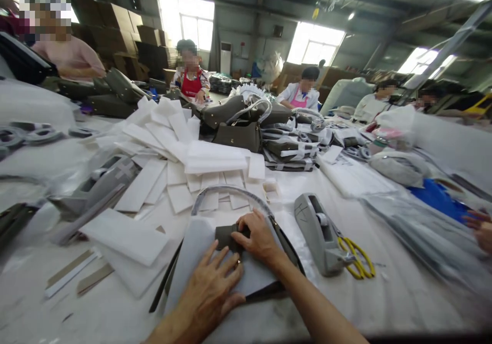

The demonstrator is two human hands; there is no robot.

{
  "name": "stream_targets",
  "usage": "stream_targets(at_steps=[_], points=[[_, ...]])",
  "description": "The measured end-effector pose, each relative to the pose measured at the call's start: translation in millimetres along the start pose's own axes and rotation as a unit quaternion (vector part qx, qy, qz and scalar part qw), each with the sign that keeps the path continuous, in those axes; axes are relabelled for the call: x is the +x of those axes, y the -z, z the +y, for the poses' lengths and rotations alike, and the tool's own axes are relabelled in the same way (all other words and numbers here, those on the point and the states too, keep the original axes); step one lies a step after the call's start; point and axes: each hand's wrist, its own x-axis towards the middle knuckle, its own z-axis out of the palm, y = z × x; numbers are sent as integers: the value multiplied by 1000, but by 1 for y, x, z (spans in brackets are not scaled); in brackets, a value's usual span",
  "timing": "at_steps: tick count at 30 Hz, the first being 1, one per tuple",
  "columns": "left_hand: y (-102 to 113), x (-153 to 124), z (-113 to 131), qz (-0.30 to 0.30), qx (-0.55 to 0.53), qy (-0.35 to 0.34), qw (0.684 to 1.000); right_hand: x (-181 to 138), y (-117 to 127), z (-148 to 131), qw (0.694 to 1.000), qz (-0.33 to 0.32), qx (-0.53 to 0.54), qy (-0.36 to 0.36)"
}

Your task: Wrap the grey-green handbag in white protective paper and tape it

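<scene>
A dark olive handbag (284, 292) lies in front of me, with a pale sheet (259, 275) over its face. Its handle (226, 190), wrapped in clear film, arches away from me. Across the sheet's upper middle sits a dark flap (225, 235). My left hand (211, 277) rests flat over the sheet and the flap's lower edge, fingers spread. Fingers bent, my right hand (255, 234) grips the flap's right side between thumb and fingers; the fingertips are partly hidden. Right of the bag stand a grey tape dispenser (317, 236) and yellow-handled scissors (361, 262).
White foam sheets (215, 157) are heaped beyond the bag, with more foam (126, 236) at left. A second grey dispenser (96, 185) stands there. Stacked handbags (238, 136) lie behind. Several people work around the table; a co-worker's hand (480, 226) shows at the right edge.
</scene>
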Motion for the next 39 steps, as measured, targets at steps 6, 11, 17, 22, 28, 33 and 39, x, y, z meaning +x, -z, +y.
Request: stream_targets(at_steps=[6,11,17,22,28,33,39], points=[[-6,-10,4,-23,29,12,999,3,24,-18,998,1,29,51],[-6,-11,9,13,25,-11,1000,-4,55,-33,969,-212,102,72],[-7,-14,16,48,4,-33,998,-18,50,-20,941,-298,118,108],[-9,-18,17,61,-1,-36,998,-9,48,-21,925,-346,60,144],[-12,-20,19,91,-37,4,995,13,51,-30,889,-404,-5,213],[-19,-20,14,113,-50,4,992,20,46,-30,860,-407,-80,298],[-13,-17,16,121,-62,14,991,-9,34,-35,915,-342,-119,176]])
